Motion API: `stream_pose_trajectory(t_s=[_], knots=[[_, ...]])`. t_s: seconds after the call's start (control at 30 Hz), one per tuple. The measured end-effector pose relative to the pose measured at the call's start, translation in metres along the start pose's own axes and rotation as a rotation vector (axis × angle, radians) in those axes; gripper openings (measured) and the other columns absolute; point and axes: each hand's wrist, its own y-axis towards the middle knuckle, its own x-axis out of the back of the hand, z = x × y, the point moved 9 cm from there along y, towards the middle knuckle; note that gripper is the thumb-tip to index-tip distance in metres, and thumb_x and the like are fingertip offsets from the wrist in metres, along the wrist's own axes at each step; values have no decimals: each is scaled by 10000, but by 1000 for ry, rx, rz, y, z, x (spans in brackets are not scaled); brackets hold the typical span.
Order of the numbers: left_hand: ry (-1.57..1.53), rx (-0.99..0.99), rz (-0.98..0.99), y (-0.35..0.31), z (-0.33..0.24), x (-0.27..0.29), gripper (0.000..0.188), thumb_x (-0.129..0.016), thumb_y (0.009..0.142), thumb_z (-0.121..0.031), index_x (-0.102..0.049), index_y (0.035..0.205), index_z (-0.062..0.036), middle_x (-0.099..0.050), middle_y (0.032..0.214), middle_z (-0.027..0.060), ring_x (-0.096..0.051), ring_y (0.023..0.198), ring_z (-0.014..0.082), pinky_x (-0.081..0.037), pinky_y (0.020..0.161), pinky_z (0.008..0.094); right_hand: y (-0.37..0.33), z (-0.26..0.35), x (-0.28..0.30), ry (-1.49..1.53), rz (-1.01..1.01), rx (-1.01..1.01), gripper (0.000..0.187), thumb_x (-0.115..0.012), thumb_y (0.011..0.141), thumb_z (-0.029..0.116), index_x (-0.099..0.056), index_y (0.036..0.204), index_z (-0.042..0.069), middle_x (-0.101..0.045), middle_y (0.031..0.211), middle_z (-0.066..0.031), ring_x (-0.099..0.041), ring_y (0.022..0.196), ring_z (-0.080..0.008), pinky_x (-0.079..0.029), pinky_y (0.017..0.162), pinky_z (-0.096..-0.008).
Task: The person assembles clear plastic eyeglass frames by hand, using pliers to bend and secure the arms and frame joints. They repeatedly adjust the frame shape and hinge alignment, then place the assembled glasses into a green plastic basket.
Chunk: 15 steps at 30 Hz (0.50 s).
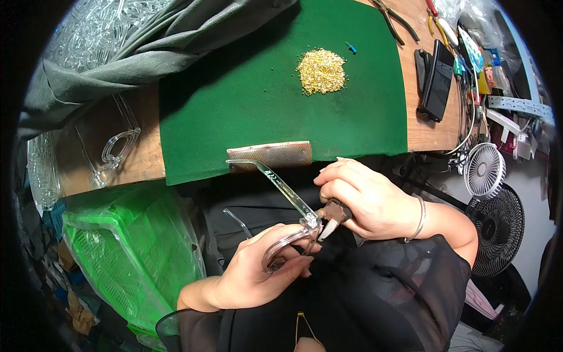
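My left hand (pixel 258 267) is closed round the front of a clear plastic eyeglass frame (pixel 286 190). One temple of it reaches up and away, its curved end over a worn, textured block (pixel 270 154) at the table's front edge. The other temple sticks out behind my left fingers. In my right hand (pixel 369 196), closed as well, is a short tool (pixel 331 229) with a dark brown body and a pale metal tip. That tip is at the hinge corner of the frame. My right fingers hide most of the tool, so its exact kind is unclear.
On the green mat (pixel 229 111) lie a pile of small gold pieces (pixel 321 71) and a blue push pin (pixel 351 48). Pliers (pixel 399 22) and a phone (pixel 438 81) are at right, fans (pixel 485 170) beyond. More clear frames (pixel 120 146) lie left, above a green crate (pixel 129 252).
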Motion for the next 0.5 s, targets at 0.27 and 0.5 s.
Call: stream_pose_trajectory(t_s=[0.27,0.5], knots=[[242,-173,-112,-2,-5,5,384,-621,750,132,-529,1111,38,-603,928,155,-655,698,214,-516,600,272,5,8,0,28,17,42,266,-660,669,-16,-521,892,22,-524,924,-143,-553,926,-330,-470,847,-398],[491,-287,-134,1,-26,4,344,-634,728,132,-554,1050,39,-608,894,154,-655,693,251,-523,585,305,6,8,0,27,2,58,239,-658,666,-8,-512,852,23,-483,816,-124,-514,765,-298,-438,702,-383]])
